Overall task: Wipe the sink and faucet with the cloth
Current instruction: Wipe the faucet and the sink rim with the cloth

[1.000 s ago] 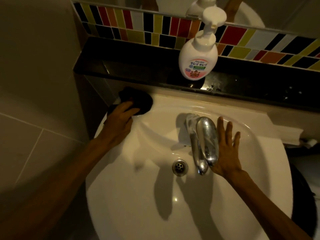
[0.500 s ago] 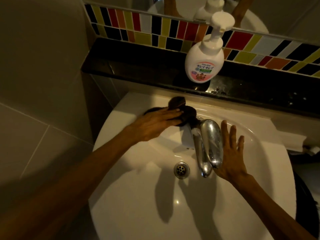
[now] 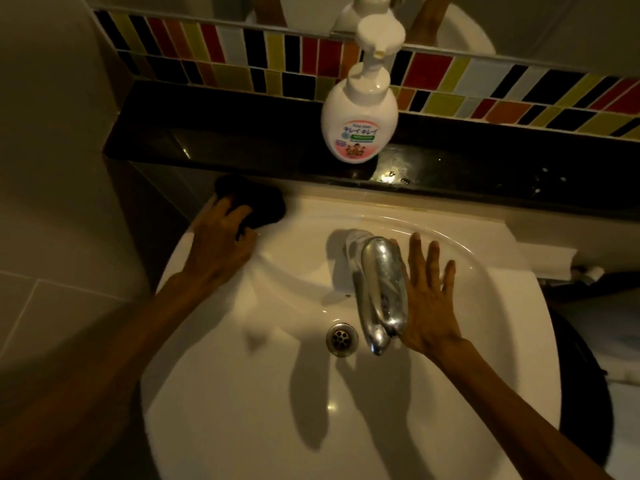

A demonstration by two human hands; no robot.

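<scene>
A white round sink (image 3: 263, 427) fills the lower middle, with a metal drain (image 3: 341, 340) at its centre. The chrome faucet (image 3: 381, 292) reaches out over the bowl. My left hand (image 3: 221, 244) presses a dark cloth (image 3: 256, 202) onto the sink's back left rim, fingers curled onto it. Just right of the faucet, my right hand (image 3: 429, 299) lies flat with its fingers straight and spread, the thumb side hidden behind the spout.
A white soap pump bottle (image 3: 360, 123) stands on the black ledge (image 3: 207, 140) behind the sink. Coloured tiles (image 3: 433, 74) and a mirror edge run above it. A grey wall (image 3: 52, 168) closes the left side. A dark round object (image 3: 581, 393) sits right of the sink.
My left hand swept the cloth from the back left rim to the faucet base and back to the left corner. My right hand stayed beside the faucet.
</scene>
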